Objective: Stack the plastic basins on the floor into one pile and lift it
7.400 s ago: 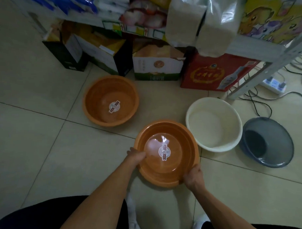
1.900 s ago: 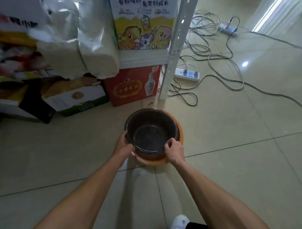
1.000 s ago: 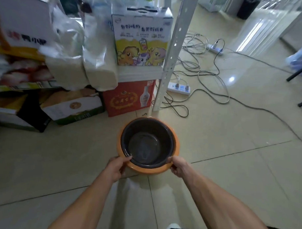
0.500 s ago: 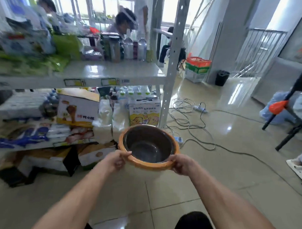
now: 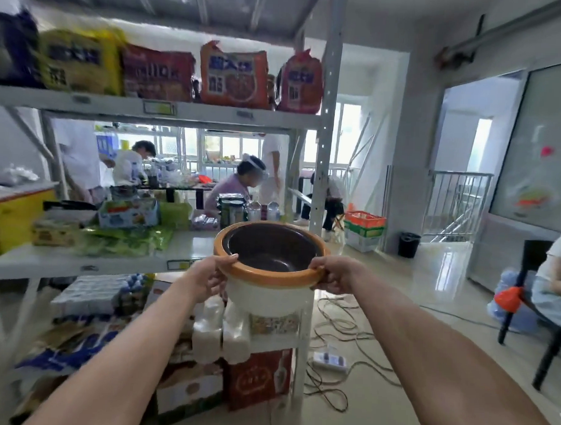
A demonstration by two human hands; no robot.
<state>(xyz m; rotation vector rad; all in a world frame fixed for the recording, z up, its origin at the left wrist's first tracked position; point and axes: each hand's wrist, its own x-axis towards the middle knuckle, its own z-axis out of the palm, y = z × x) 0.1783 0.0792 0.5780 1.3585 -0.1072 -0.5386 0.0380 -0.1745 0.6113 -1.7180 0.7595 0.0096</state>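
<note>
The stack of plastic basins (image 5: 267,291) hangs in the air at chest height in front of me. A dark grey basin sits innermost, an orange rim rings it, and a white basin forms the outside at the bottom. My left hand (image 5: 207,278) grips the stack's left rim with the thumb on top. My right hand (image 5: 334,273) grips the right rim the same way. Both arms are stretched forward.
A white metal shelf unit (image 5: 322,150) loaded with packets, bottles and boxes stands right behind the stack. Cables and a power strip (image 5: 329,362) lie on the tiled floor to the right. A seated person (image 5: 553,285) is at the far right; others work beyond the shelves.
Both hands have raised the basin stack from the floor to chest height. My view has tilted up from the floor to the shelves and room.
</note>
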